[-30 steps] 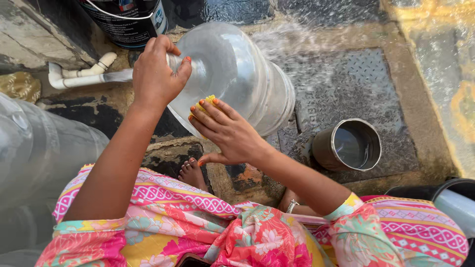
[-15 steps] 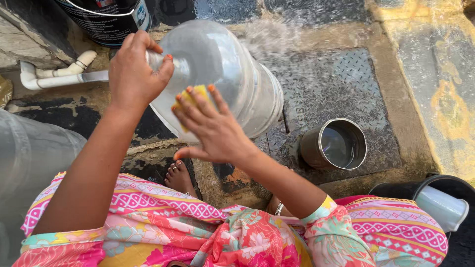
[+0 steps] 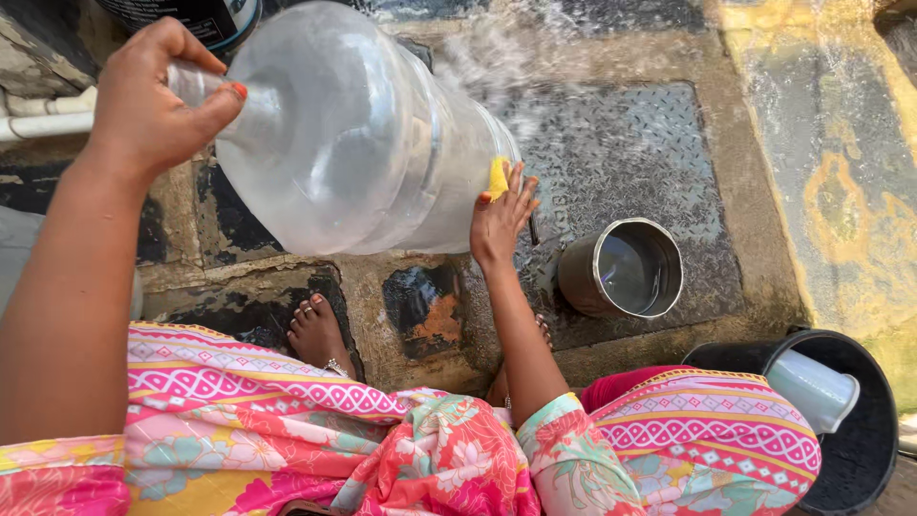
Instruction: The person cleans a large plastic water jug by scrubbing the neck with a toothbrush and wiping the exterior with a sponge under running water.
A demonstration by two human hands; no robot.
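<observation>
The left hand point(image 3: 143, 105) grips the neck of a big clear jug point(image 3: 353, 134), which lies tipped on its side above the wet stone floor point(image 3: 611, 143). The right hand point(image 3: 501, 215) presses a yellow sponge point(image 3: 498, 177) against the wide bottom end of the jug, with its fingers spread flat. A steel pot point(image 3: 621, 268) with water in it stands just beside the right hand, a bare foot point(image 3: 315, 330) rests under the jug, and a black bucket point(image 3: 860, 440) holding a pale cup point(image 3: 812, 387) sits at the right.
</observation>
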